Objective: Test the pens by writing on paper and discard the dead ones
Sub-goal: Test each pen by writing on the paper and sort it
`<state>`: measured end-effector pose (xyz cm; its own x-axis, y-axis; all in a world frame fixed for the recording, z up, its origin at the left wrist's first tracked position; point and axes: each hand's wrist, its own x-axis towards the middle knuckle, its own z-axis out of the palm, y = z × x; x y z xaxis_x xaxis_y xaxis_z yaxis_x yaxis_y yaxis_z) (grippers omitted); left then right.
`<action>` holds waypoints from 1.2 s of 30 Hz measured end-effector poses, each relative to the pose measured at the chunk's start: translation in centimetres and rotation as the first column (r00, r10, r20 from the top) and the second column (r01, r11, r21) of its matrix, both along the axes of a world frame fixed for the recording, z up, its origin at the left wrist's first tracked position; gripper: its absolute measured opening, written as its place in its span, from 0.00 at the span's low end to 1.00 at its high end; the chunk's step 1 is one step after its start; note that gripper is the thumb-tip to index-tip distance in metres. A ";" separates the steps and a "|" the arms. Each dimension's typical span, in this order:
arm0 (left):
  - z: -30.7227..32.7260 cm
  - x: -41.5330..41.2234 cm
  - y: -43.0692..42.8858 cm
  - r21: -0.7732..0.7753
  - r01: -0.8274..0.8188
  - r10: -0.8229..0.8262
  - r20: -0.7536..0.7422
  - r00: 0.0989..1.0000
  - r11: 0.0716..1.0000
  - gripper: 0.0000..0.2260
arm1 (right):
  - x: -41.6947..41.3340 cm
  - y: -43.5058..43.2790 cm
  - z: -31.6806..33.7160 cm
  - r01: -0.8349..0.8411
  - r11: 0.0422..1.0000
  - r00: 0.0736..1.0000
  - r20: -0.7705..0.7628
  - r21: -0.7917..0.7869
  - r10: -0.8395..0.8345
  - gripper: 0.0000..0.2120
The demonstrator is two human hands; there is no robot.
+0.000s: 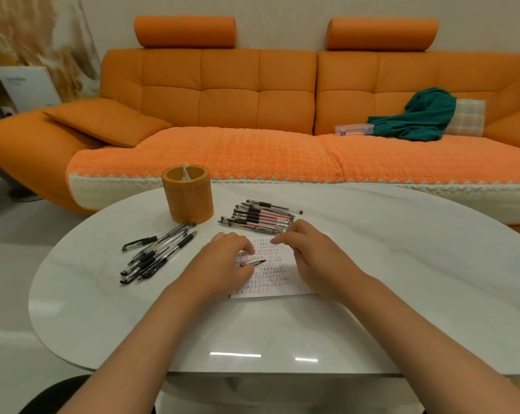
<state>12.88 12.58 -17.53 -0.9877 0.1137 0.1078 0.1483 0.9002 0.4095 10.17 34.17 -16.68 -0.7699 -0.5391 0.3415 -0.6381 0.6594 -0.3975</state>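
A white sheet of paper (278, 279) covered with rows of small written marks lies on the table in front of me. My left hand (222, 258) holds a black pen cap (252, 262) over the sheet, its fingers curled around one end. My right hand (309, 249) rests on the paper's right side, its fingers reaching toward the near end of a pile of several pens (258, 218) with red and clear barrels; whether it holds a pen is hidden. A second pile of several black pens (157, 252) lies to the left.
An orange cylindrical pen holder (188, 194) stands behind the left pile. The white oval table (402, 279) ends near my body. Behind it runs an orange sofa (252, 115) with a green cloth (417, 118) and a clear plastic box (354, 130).
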 end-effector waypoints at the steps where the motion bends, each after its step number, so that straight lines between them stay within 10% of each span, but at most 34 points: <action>1: 0.0 0.0 0.0 0.008 0.025 -0.025 0.009 1.000 1.000 0.16 | 0.0 0.1 0.1 -0.007 1.000 1.000 -0.009 -0.007 0.006 0.21; 5: -0.1 -0.1 0.2 -0.009 0.084 -0.083 0.046 0.995 0.996 0.19 | -0.5 -0.1 0.1 -0.005 1.000 0.999 -0.037 -0.025 0.004 0.28; 8: -0.4 -0.2 0.1 -0.008 0.088 -0.087 0.070 0.994 0.996 0.19 | -0.3 -0.1 -0.1 -0.039 0.989 0.999 0.019 -0.139 0.042 0.15; 14: -0.5 -0.4 -0.1 -0.014 0.089 -0.088 0.070 0.994 0.996 0.20 | 1.3 -1.0 0.2 0.106 0.857 0.837 0.511 -0.505 0.197 0.10; 36: -0.4 -0.8 -0.2 -0.050 0.111 -0.104 0.130 0.986 0.993 0.26 | 1.6 -1.1 -0.9 0.034 0.938 0.823 0.543 -0.344 0.169 0.09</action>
<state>12.12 12.37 -17.90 -0.9747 0.2219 -0.0276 0.1952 0.9043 0.3796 11.81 33.09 -17.55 -0.8457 -0.5328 0.0290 -0.2765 0.3910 -0.8779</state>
